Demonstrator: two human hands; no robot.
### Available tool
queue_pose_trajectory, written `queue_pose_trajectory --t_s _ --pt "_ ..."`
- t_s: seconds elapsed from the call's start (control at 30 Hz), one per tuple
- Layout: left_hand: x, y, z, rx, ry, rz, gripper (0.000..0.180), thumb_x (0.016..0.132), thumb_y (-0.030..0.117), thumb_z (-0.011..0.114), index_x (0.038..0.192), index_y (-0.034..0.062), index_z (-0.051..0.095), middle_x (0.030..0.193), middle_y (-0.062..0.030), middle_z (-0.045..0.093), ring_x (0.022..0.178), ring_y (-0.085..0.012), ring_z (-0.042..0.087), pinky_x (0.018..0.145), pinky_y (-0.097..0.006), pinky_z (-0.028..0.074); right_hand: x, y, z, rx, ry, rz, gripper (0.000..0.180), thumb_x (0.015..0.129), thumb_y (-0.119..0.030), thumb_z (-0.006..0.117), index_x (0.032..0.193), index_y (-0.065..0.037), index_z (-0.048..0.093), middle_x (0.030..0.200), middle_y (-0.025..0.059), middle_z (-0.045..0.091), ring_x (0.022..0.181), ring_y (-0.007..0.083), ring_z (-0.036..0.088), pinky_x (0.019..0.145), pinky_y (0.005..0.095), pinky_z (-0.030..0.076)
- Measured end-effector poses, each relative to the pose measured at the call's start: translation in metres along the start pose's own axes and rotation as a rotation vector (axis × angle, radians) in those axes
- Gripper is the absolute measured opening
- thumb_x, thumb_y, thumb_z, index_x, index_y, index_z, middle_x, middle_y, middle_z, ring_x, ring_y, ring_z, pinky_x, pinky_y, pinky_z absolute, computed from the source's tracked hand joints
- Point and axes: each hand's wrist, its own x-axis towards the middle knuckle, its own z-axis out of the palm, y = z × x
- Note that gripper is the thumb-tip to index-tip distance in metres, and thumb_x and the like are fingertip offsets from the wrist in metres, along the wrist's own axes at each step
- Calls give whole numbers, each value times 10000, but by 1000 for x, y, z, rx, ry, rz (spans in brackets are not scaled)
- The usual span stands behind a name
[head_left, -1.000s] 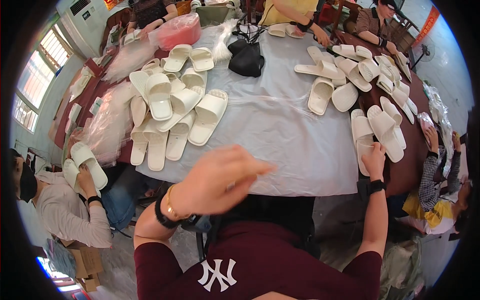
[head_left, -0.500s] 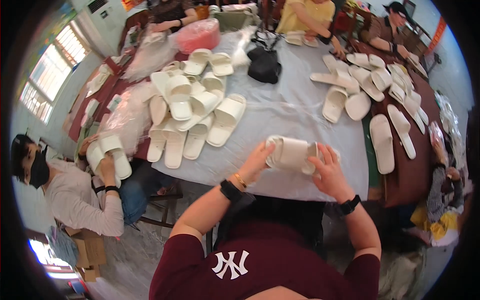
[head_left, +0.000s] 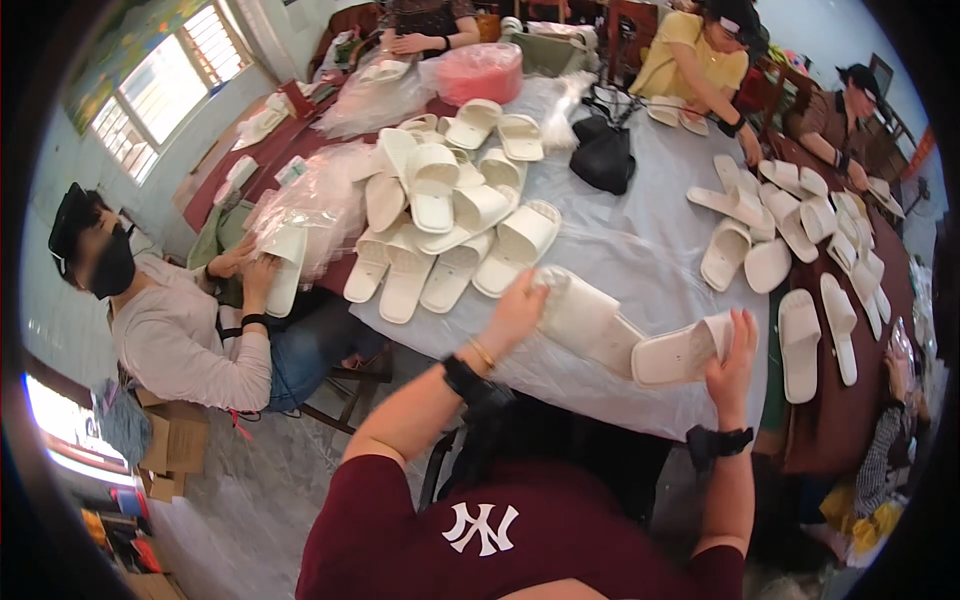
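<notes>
Over the near edge of the covered table, each of my hands has a white open-toed slipper. My left hand [head_left: 514, 316] is closed on the heel end of one slipper [head_left: 582, 318], which slants down to the right. My right hand [head_left: 732, 368] grips the strap end of the other slipper [head_left: 668, 358]; its thumb is partly hidden. The two slippers meet or overlap between my hands; I cannot tell if they touch. Just beyond my left hand, a heap of white slippers [head_left: 432, 190] lies on the table, the closest one [head_left: 520, 246] near my fingers.
More white slippers [head_left: 797, 340] lie to the right. A black bag [head_left: 603, 156] and a pink bundle [head_left: 480, 74] sit farther back on the plastic-covered table [head_left: 640, 230]. At left, a masked person [head_left: 190, 320] handles a slipper beside clear plastic bags [head_left: 318, 215]. Other people work around the table.
The two slippers, held close together before, are now spread apart lengthwise. My right hand has moved right, and the view has shifted. The person at left has brought a slipper to the plastic bags.
</notes>
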Motion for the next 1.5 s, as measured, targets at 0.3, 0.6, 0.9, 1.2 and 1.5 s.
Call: queue_pose_trajectory --t_s 0.3,0.6,0.9,1.2,1.5 --pt "79 44 28 3 -615 186 348 919 198 518 1213 16 546 1026 -89 636 960 -166 581 854 -306 455 32 -26 37 164 -360 -385 511 633 10 641 1137 -55 579 1382 220 397 1288 408 361 1080 463 296" --pt "26 -8 86 433 -116 617 558 872 382 577 1297 33 482 1328 -244 445 1222 -403 408 1029 -463 325 40 4 56 435 -570 -131 517 750 -154 678 1237 -56 534 1392 208 393 1266 386 386 1046 451 338" --pt "10 4 78 509 -209 707 651 800 450 647 1302 68 489 1258 -237 497 1174 -389 452 1000 -457 351 146 60 109 16 -210 -46 438 814 -110 576 1229 -11 482 1240 218 508 1147 366 496 953 404 421" --pt "47 -33 87 507 -313 521 229 815 279 598 849 55 635 847 -148 570 853 -334 563 759 -413 468 162 58 134 -83 -371 64 193 849 -188 554 951 -45 633 994 194 625 933 378 586 808 452 471" --pt "82 11 107 559 -304 752 295 856 320 575 992 68 647 920 -143 603 892 -331 567 795 -434 445 153 38 99 59 -126 21 176 851 -183 560 837 -31 649 818 184 638 803 376 599 706 449 469"
